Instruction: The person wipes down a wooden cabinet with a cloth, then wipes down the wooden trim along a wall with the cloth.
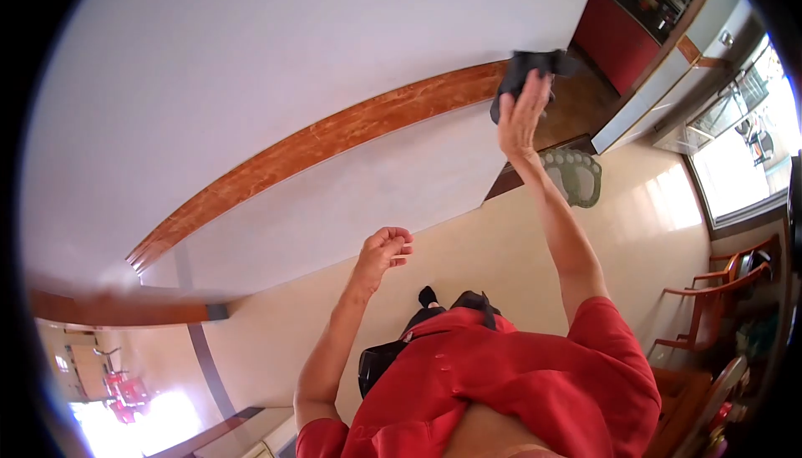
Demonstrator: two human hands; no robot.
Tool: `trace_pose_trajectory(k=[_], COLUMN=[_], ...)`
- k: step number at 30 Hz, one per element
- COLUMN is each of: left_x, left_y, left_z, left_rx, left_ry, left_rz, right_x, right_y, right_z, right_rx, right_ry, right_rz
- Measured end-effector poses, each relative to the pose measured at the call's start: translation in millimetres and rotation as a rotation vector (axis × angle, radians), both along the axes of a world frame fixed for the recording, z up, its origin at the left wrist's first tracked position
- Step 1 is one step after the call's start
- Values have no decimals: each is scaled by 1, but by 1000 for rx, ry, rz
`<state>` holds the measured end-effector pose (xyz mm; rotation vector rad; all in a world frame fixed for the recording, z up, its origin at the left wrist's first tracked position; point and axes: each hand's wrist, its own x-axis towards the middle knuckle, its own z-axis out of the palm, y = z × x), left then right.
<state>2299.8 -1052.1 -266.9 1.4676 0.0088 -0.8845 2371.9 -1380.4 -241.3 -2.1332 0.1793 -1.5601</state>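
1 cloth (521,65), probably light and soft, best gripped bunched, is held under the right hand (521,128), fingers extended; left hand (383,251) curls loosely, empty.

Big plain white wall (326,48) at 11 o'clock, glossy cream floor (468,249) sweeping from 3 round to 8, reddish-brown wooden chairs (708,320) at 4. Super bright dark-framed window (764,165) at 3, blown-out glare at 8 too.
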Motion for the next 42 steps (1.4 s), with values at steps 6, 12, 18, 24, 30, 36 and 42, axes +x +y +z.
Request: trace_pose_trajectory(k=[6,12,18,24,30,36,42], left_x=[13,13,8,-17,-29,-24,-14], left_y=[-12,-48,-118,-128,-115,-126,-130], left_z=[-4,-24,-23,-28,-12,-6,-18], left_rx=[26,16,-28,-68,100,38,7], left_ry=[22,90,98,68,38,20,47], left_rz=[52,235,253,336,526,448,411], right_x=[33,14,38,72,73,78,48], right_y=[-37,-109,-138,-40,94,34,-149], right_z=[-84,-36,-11,-4,37,20,-14], right_rx=[-490,-831,-1224,-1605,-1792,-1737,-1290], right_ry=[346,594,263,398,81,95,475], right_rz=[-44,338,488,585,391,277,500])
